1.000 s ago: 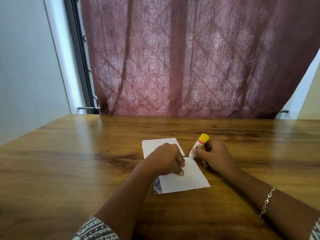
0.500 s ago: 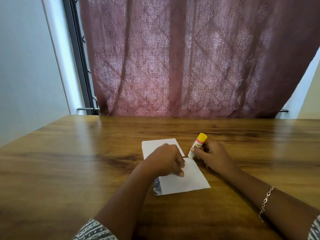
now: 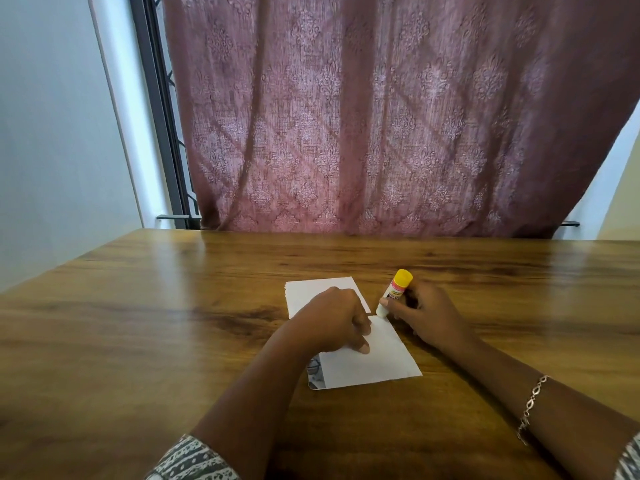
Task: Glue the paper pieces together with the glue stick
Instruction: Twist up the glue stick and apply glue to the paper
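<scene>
Two white paper pieces lie on the wooden table (image 3: pixel 138 323). The far piece (image 3: pixel 311 292) sits partly under my left hand (image 3: pixel 332 323). The near piece (image 3: pixel 374 358) lies toward me, with a printed strip showing at its lower left corner. My left hand presses down on the near piece with curled fingers. My right hand (image 3: pixel 426 313) grips a glue stick (image 3: pixel 394 292) with a yellow end up and its white tip touching the near piece's top right corner, where the two papers meet.
A dark pink patterned curtain (image 3: pixel 381 116) hangs behind the table's far edge. A window frame (image 3: pixel 159 109) and a pale wall stand at the left. A bracelet (image 3: pixel 530 407) is on my right wrist.
The glue stick's tip has slid a little along the near paper's top edge. My left hand has stayed pressed on the paper.
</scene>
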### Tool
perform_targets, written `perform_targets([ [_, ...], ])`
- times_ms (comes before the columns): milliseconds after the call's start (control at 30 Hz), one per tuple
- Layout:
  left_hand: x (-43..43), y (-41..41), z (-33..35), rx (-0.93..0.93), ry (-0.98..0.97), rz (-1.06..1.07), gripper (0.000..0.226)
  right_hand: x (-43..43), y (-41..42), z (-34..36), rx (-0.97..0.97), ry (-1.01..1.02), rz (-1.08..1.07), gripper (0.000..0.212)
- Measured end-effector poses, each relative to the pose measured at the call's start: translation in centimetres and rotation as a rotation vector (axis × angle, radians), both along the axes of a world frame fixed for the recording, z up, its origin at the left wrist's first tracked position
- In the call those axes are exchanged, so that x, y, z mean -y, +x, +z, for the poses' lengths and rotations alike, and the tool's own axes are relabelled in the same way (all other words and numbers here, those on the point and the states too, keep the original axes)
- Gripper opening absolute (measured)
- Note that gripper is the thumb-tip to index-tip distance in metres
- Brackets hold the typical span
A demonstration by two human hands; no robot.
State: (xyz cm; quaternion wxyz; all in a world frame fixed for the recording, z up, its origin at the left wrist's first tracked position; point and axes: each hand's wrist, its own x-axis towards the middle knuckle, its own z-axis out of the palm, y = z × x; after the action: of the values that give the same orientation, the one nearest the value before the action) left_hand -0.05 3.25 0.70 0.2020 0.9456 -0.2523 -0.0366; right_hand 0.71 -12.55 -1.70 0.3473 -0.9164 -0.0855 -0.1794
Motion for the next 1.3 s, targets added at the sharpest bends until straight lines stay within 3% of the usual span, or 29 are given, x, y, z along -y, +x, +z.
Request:
perform_targets([
  [467, 0.0, -0.3, 0.0, -0.012, -0.041, 0.009, 0.035, 0.3, -1.3, 0.0, 0.016, 0.034, 0.014, 0.015],
  [1300, -0.1, -0.1, -0.1, 0.000, -0.057, 0.008, 0.035, 0.6, -3.8, -0.1, 0.006, 0.023, -0.002, 0.026],
])
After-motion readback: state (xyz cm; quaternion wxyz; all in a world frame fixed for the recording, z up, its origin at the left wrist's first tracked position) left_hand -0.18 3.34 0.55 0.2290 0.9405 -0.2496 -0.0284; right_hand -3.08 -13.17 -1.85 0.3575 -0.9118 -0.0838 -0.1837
